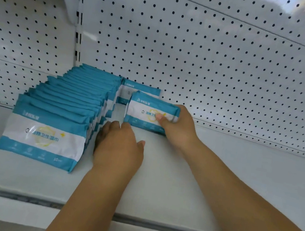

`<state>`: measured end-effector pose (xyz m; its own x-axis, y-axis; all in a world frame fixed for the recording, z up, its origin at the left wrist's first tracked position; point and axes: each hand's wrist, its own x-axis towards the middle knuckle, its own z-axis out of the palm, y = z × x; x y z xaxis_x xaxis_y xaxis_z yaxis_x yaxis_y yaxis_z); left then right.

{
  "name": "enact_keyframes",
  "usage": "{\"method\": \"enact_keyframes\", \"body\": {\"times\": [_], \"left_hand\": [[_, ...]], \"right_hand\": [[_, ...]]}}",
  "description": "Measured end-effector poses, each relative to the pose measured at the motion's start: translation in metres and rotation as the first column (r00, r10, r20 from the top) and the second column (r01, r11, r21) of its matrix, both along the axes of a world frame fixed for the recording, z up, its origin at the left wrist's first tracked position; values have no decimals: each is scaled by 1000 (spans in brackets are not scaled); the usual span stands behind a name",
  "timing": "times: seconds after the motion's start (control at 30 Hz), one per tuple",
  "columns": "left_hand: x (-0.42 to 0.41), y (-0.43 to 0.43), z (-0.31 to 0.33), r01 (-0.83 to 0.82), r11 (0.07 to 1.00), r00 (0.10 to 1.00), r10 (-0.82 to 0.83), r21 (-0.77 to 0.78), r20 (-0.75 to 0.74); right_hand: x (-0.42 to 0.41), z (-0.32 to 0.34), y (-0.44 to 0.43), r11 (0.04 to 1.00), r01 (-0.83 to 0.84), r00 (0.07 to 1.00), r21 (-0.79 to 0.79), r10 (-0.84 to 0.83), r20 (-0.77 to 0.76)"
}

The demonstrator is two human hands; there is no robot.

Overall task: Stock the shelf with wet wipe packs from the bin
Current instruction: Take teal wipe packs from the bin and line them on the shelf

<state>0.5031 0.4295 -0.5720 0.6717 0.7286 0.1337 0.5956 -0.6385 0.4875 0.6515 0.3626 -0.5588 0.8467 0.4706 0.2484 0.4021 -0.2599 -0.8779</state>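
Shelf (167, 177), white, carries a long row of packs (69, 102) at left. The left hand (118, 146) rests beside it, fingers loosely bent, holding nothing. Farther back the right hand (179, 127) grips an upright pack (146, 112), thumb on its face, before the white pegboard wall (217, 55).

Wet wipe packs: flat soft pouches with teal bands top and bottom and a white middle band bearing a yellow emblem. A long row (74, 99) stands on edge, front to back, at the left of the white shelf (177, 179), with the front pack (44, 136) leaning back on the rest. Just right of the row, a rear pack (142, 88) stands by the back panel. The held pack (145, 114) stands upright before it, gripped at its right end by the right hand (177, 128).
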Motion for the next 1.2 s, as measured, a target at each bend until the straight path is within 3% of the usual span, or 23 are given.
{"method": "enact_keyframes", "body": {"times": [0.37,0.87,1.03,1.2], "left_hand": [[4,5,0,-68,998,998,68,-6,-6],[6,7,-2,-58,997,997,59,46,-40],[8,3,3,-26,999,998,28,37,-56],[11,-19,17,82,991,996,-85,103,23]], "right_hand": [[37,-9,79,1000,13,997,2,-13,75],[37,-9,59,990,-24,993,-141,40,107],[35,1,18,955,-34,971,-296,102,217],[26,15,-72,804,-24,867,-594,312,388]]}}
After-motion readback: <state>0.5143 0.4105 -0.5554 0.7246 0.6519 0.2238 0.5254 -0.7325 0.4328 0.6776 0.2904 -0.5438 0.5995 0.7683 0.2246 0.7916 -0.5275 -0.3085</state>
